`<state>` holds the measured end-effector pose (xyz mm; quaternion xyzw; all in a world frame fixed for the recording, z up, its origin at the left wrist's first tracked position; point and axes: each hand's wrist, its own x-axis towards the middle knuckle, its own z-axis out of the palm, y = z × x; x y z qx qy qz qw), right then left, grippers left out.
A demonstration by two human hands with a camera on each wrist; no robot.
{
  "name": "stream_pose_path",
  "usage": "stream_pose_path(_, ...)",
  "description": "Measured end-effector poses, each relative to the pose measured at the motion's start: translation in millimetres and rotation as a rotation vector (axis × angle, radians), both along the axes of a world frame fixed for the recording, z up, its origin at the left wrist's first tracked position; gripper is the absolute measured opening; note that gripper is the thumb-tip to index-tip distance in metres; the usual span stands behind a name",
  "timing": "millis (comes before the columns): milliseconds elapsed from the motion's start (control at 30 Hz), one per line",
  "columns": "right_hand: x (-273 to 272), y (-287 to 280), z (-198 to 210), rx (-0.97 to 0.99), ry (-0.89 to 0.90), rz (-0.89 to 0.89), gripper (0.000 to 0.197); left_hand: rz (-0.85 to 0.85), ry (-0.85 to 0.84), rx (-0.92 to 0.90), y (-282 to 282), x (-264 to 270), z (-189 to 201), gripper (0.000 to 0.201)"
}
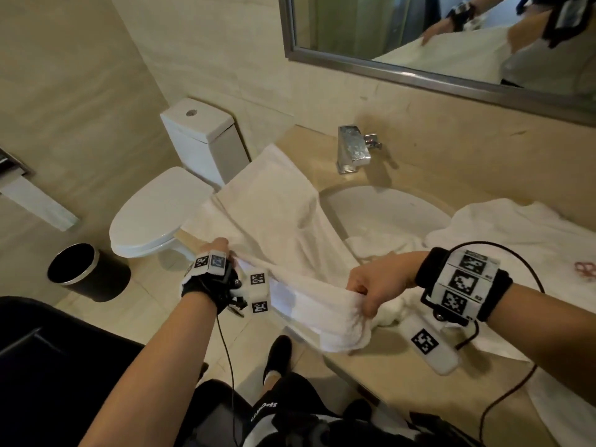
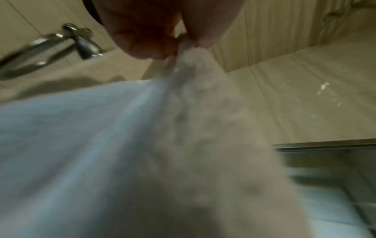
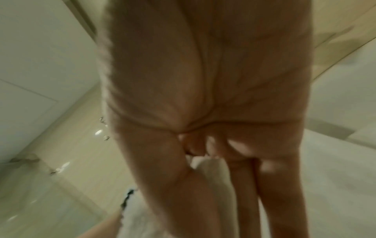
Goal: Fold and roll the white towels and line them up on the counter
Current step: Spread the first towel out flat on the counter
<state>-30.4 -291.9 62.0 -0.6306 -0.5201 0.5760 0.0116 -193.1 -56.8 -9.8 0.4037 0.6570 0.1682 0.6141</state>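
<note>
A long white towel (image 1: 274,208) stretches from the counter's far left, across the sink's left side, toward me. My left hand (image 1: 216,250) pinches its near edge at the left; the left wrist view shows the pinched towel (image 2: 189,53) between thumb and fingers. My right hand (image 1: 367,295) grips the bunched near corner, lifted above the counter's front edge; in the right wrist view the towel (image 3: 205,162) shows between curled fingers. More white towels (image 1: 516,221) lie crumpled on the counter at the right.
A beige counter (image 1: 380,359) holds an oval sink (image 1: 387,204) with a chrome faucet (image 1: 353,150) behind it. A toilet (image 1: 161,211) and a black bin (image 1: 84,272) stand at the left. A mirror (image 1: 451,37) hangs above.
</note>
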Motion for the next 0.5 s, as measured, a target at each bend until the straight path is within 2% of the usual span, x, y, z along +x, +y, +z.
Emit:
stream_pose_path(67,12,-6,-2,-0.031,-0.009,-0.117,0.039,-0.057,0.024,0.149,9,14,10,0.046)
stream_pose_path(200,41,-16,-19,-0.048,-0.161,-0.419,0.023,-0.138,0.108,0.405,9,61,37,0.038)
stream_pose_path(267,56,-22,-31,-0.097,-0.277,-0.48,0.025,-0.282,0.14,0.399,0,84,39,0.035)
stream_pose_path(367,75,-36,-48,-0.216,-0.417,-0.537,0.031,-0.444,-0.008,0.314,-18,108,36,0.048)
stream_pose_path(433,83,-46,-56,-0.284,-0.469,-0.542,0.023,-0.646,0.063,0.241,-29,116,24,0.058)
stream_pose_path(467,84,-48,-58,-0.329,-0.462,-0.549,0.016,-0.754,0.149,0.237,-31,117,15,0.058)
stream_pose_path(500,86,-50,-63,-0.373,-0.461,-0.539,0.018,-0.841,0.233,0.256,-31,115,5,0.057)
